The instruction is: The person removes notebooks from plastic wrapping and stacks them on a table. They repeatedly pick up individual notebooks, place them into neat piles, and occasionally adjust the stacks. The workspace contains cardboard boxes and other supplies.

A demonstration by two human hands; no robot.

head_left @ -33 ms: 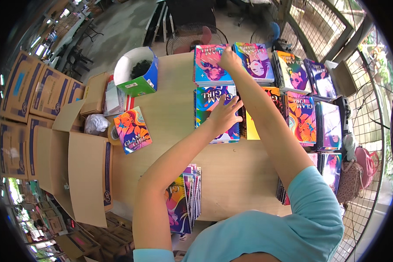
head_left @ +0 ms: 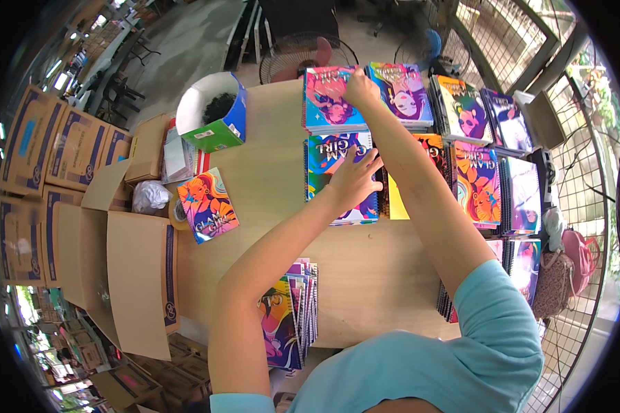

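My left hand (head_left: 355, 182) lies over a stack of spiral notebooks (head_left: 324, 162) with blue, multicoloured covers, its fingers spread. Farther off, my right hand (head_left: 362, 89) is closed at the right edge of a stack of pink and light-blue notebooks (head_left: 328, 100). Its fingertips are curled out of sight, so what they grip, if anything, cannot be made out. Right beside that hand is a stack with a purple-haired figure on the cover (head_left: 401, 96). My right forearm passes over a stack with orange and yellow covers (head_left: 430, 148), partly hiding it.
More notebook stacks (head_left: 475, 182) stand along the table's right side. Near my left elbow is a fanned notebook pile (head_left: 293, 320). A single notebook (head_left: 207, 205) lies at the left, by an open carton (head_left: 139, 275). Behind it stands a blue-green box (head_left: 217, 131) with black contents.
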